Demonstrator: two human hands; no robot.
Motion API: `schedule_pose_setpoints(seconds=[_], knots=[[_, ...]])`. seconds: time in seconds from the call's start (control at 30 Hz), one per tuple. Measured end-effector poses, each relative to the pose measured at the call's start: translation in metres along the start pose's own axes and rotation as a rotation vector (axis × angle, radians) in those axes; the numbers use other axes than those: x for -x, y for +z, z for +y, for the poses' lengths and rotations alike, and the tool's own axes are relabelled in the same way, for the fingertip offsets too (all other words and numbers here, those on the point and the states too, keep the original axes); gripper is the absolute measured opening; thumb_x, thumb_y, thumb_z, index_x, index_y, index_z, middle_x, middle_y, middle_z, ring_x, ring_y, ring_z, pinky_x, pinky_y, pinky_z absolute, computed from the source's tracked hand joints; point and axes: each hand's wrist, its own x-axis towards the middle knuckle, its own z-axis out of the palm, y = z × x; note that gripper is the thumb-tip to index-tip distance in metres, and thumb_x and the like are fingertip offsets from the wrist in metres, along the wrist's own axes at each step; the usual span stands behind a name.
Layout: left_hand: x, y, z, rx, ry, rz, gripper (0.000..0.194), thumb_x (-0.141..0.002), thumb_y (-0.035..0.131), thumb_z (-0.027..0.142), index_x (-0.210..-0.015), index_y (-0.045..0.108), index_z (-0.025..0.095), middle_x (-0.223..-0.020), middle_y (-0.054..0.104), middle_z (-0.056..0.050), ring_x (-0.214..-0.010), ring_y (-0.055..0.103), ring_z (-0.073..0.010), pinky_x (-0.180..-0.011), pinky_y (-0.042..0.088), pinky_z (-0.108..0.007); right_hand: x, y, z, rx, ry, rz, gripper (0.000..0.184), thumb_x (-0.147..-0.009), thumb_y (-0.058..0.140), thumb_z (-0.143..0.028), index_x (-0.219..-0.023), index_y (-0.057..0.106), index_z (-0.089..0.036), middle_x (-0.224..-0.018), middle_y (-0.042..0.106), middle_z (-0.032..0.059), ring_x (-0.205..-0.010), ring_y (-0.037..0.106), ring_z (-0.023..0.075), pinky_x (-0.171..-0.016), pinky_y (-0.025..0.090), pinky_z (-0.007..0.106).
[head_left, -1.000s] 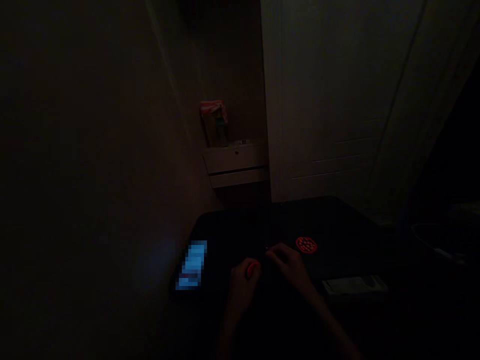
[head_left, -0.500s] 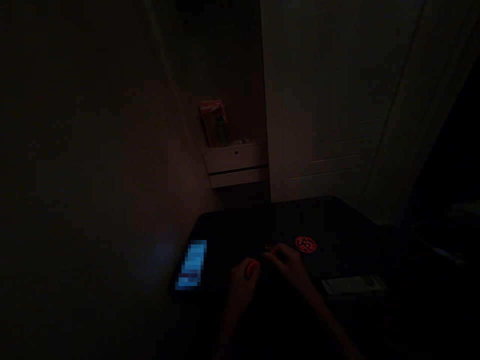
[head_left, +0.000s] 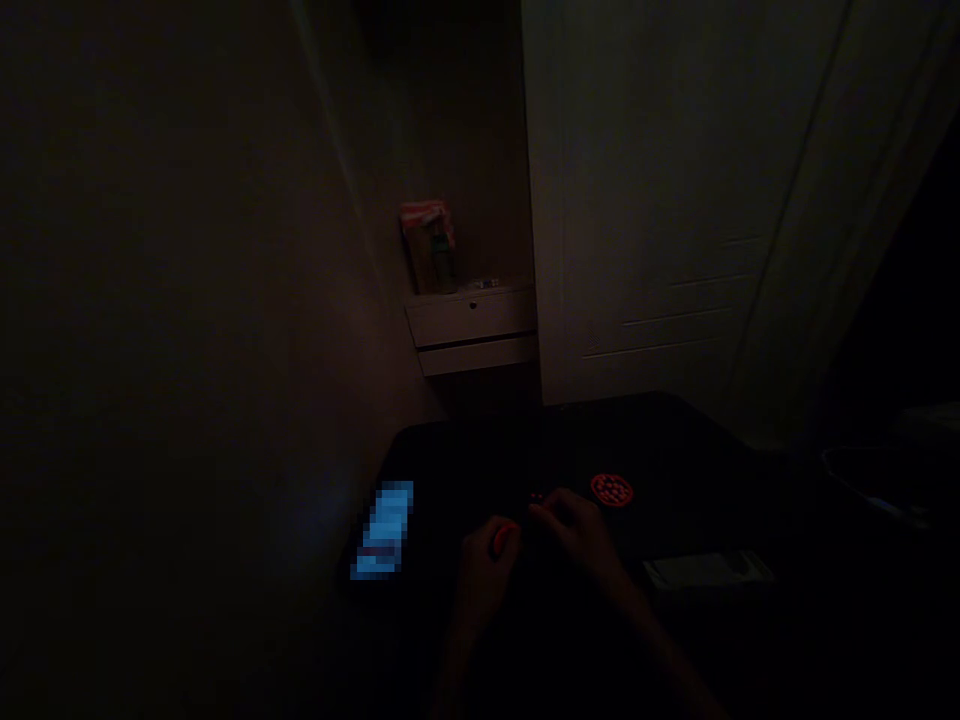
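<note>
The left hand (head_left: 486,560) is over the near part of a dark table (head_left: 517,450), its fingers curled around a red piece (head_left: 503,540) that shows between the thumb and the forefinger. The right hand (head_left: 576,522) is just beside it, a narrow gap between the two. Its thumb and forefinger reach toward the left hand's side, their tips drawn close to each other, next to some tiny red dots (head_left: 536,497). It is too dark to tell whether these fingertips pinch anything, or whether the dots touch them.

Beyond the right hand, to its right, a round red disc (head_left: 612,490) with a speckled middle lies flat on the table, apart from the fingers. A pale box (head_left: 709,570) is near the table's close edge, to the right of the right forearm. At the table's left end glows a blue screen (head_left: 384,530), its content blurred out. Past the table, a drawer unit (head_left: 476,325) stands beside a pale panel (head_left: 637,200); on its top are a red-and-white bag (head_left: 424,215) and a greenish bottle (head_left: 442,262). A thin cable (head_left: 862,452) shows faintly at the far right.
</note>
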Motion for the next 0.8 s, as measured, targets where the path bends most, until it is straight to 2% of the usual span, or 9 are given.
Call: schedule_pose_setpoints(seconds=[0.17, 0.4, 0.57, 0.8], knots=[[0.000, 0.001, 0.000, 0.007, 0.008, 0.015, 0.026, -0.089, 0.055, 0.038, -0.085, 0.072, 0.019, -0.076, 0.071, -0.003, -0.072, 0.063, -0.0187, -0.068, 0.046, -0.027, -0.001, 0.000, 0.005, -0.038, -0.034, 0.004, 0.030, -0.095, 0.062, -0.049, -0.087, 0.074, -0.023, -0.089, 0.077, 0.0065, -0.084, 0.072, 0.0241, -0.077, 0.055, 0.034], [0.000, 0.001, 0.000, -0.014, 0.009, 0.015, 0.024, -0.090, 0.056, 0.036, -0.086, 0.073, 0.019, -0.077, 0.072, -0.002, -0.073, 0.064, -0.0188, -0.069, 0.046, -0.027, 0.000, 0.000, 0.008, -0.045, -0.079, 0.030, 0.020, -0.097, 0.061, -0.039, -0.100, 0.076, -0.025, -0.101, 0.078, 0.0063, -0.095, 0.073, 0.0251, -0.088, 0.056, 0.038], [0.000, 0.001, -0.001, -0.001, 0.012, 0.021, 0.024, -0.089, 0.056, 0.037, -0.086, 0.073, 0.019, -0.078, 0.073, -0.003, -0.074, 0.066, -0.0194, -0.070, 0.047, -0.027, 0.000, 0.001, 0.011, -0.056, -0.088, 0.040, 0.021, -0.098, 0.059, -0.035, -0.106, 0.077, -0.026, -0.105, 0.078, 0.0071, -0.098, 0.074, 0.0254, -0.090, 0.057, 0.040], [0.000, 0.000, 0.002, -0.005, 0.010, 0.019, 0.027, -0.089, 0.056, 0.039, -0.086, 0.073, 0.020, -0.077, 0.074, -0.003, -0.073, 0.065, -0.0189, -0.069, 0.047, -0.027, -0.001, 0.002, 0.012, -0.062, -0.088, 0.034, 0.021, -0.097, 0.060, -0.035, -0.103, 0.077, -0.025, -0.103, 0.079, 0.0078, -0.097, 0.074, 0.0254, -0.088, 0.058, 0.039]])
